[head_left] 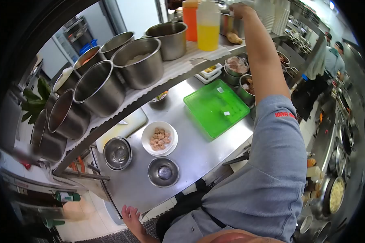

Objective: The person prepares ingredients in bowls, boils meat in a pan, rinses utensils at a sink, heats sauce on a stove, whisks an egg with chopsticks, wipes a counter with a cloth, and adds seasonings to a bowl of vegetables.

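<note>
1 R hand [240, 9] up at the shelf [162, 85], 1 L hand [132, 218] low w/ nothing in it

From where I stand, R hand is over the rim of a steel pot [230, 25] up on the shelf, just beside the yellow bottle [208, 37]. Fingers there small & part hidden: can't tell if wide, narrow or gripping. L hand hangs near the table [198, 158], apart from its edge; fingers loosely spread, a bit curled, holding nada.

Progress, my read: pale pink chunks [160, 139] already sit in the white bowl [145, 139], so that bit looks done. Reach looks mid-way, nothing visibly lifted out of the pot. Rest of the work: can't tell.

Counts, shelf: 2 bottles incl. 1 orange-red bottle [190, 22]; approx. 8 other pots [140, 75]; 1 knobbly root-like pc [234, 38] by R hand's pot.

Counts, table: 1 white bowl on 1 white dish [171, 150]; 2 steel bowls [163, 163], 1 maybe stacked; 1 green tub [209, 101] w/ 2 white labels [226, 113]; 1 cutting board [134, 123], part hidden; 1 veg bowl [160, 100]; 2 meat pots [245, 97], far side; approx. 2 white tubs [210, 76].

Bg: min. 1 other person [334, 60], well apart.
</note>
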The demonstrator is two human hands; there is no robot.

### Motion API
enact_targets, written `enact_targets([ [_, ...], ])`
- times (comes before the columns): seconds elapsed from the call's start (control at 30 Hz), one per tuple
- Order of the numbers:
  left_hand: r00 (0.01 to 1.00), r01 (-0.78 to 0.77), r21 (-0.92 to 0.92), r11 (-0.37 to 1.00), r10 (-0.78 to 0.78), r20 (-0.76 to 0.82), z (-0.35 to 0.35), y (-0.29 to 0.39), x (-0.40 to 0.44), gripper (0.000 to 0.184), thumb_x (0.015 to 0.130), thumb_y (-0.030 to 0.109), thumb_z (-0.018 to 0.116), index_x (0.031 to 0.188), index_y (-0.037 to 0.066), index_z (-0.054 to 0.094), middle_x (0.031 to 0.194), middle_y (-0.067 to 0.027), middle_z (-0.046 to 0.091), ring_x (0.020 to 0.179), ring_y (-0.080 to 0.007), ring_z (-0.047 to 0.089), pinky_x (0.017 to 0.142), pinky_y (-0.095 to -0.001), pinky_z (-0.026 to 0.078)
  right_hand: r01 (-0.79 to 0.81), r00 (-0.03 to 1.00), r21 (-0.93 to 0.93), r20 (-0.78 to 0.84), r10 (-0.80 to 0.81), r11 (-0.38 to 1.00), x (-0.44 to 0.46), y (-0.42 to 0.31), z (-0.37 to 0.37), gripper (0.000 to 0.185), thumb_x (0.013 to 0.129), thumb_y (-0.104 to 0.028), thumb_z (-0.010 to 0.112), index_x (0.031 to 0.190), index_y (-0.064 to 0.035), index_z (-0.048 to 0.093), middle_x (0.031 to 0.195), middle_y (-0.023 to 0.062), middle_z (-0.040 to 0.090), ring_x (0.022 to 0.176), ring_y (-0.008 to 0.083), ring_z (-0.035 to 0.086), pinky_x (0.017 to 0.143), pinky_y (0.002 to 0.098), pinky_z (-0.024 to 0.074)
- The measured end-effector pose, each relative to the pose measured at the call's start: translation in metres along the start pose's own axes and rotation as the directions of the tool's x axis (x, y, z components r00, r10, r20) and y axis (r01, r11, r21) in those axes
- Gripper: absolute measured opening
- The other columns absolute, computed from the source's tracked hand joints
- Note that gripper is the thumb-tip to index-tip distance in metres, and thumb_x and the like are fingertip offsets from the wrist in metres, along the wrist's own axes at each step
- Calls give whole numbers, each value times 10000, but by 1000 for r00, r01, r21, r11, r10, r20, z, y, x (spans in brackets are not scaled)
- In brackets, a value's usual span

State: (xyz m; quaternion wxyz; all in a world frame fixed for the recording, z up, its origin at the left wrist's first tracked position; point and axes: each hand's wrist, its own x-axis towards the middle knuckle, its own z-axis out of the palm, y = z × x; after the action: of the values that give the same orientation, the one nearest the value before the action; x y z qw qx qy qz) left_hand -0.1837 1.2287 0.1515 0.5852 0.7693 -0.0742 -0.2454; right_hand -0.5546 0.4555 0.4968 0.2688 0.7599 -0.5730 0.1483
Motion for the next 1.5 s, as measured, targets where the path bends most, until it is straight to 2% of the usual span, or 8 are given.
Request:
enact_targets([
  [0.23, 998, 54, -4, 999, -54, -36, 3, 2, -3, 497, 944, 215, 577, 1370, 22, 408, 1185, -143, 530, 985, -240, 600, 802, -347, 502, 105, 940, -36, 330, -87, 994, 27, 5, 11, 357, 804, -73, 669, 1150, -9, 614, 1169, 230, 624, 1091, 364, 608, 890, 437, 499],
  [0.4, 1000, -17, 43, 999, 17, -2, 11, 12, 19, 487, 944, 223, 573, 1358, 23, 414, 1192, -141, 526, 1011, -251, 595, 835, -362, 494, 134, 770, 447, -609, 191, 885, -35, -8, -1, 287, 821, -272, 639, 981, -33, 633, 948, 233, 650, 878, 376, 630, 758, 473, 488],
  [0.77, 967, -179, 37, 983, 168, 194, 49, 50, 49, 464, 968, 219, 554, 1360, 10, 420, 1234, -154, 532, 1052, -246, 600, 863, -352, 491, 197, 551, 538, -752, 362, 819, -238, -115, 30, 419, 832, -130, 706, 1189, 8, 536, 973, 191, 590, 792, 314, 602, 710, 418, 501],
  [0.9, 954, -189, 29, 982, 177, 241, 58, 61, 49, 462, 968, 202, 559, 1361, 3, 421, 1250, -164, 538, 1059, -254, 602, 864, -342, 495, 189, 655, 937, -344, 673, 295, -251, -132, 33, 325, 932, -171, 596, 1192, 6, 515, 817, 127, 595, 652, 232, 555, 636, 385, 470],
  [0.97, 928, -235, 32, 971, 215, 305, 70, 57, 55, 443, 962, 230, 584, 1328, 13, 459, 1222, -126, 568, 1056, -244, 604, 884, -340, 495, 181, 892, 639, 213, 398, -748, -280, -147, 12, 318, 985, -279, 497, 1155, -13, 532, 767, 94, 584, 569, 188, 500, 543, 329, 410],
  [1.0, 888, -302, -3, 953, 282, 363, 82, 56, 59, 438, 958, 210, 589, 1324, 5, 465, 1224, -127, 572, 1070, -244, 601, 909, -345, 492, -4, 911, 620, 327, 253, -785, -300, -161, 1, 386, 998, -385, 422, 1075, -28, 546, 734, 77, 555, 525, 155, 460, 475, 282, 332],
  [1.23, 604, -388, -219, 895, 427, 673, 159, 88, 53, 505, 874, 73, 691, 1324, -27, 486, 1190, -143, 586, 949, -164, 634, 807, -280, 530, -775, 632, 535, 674, -383, -337, -444, -331, -8, 413, 988, -450, 402, 987, -83, 590, 635, 20, 492, 485, 72, 377, 407, 245, 246],
  [1.5, 539, -459, -246, 854, 487, 687, 151, 48, 88, 407, 866, -4, 662, 1260, -41, 564, 1113, -88, 554, 901, -133, 631, 795, -248, 535, -643, 732, 707, 453, -509, -295, -514, -431, -1, 398, 998, -360, 426, 1029, 0, 592, 880, 74, 616, 844, 187, 568, 780, 326, 459],
])
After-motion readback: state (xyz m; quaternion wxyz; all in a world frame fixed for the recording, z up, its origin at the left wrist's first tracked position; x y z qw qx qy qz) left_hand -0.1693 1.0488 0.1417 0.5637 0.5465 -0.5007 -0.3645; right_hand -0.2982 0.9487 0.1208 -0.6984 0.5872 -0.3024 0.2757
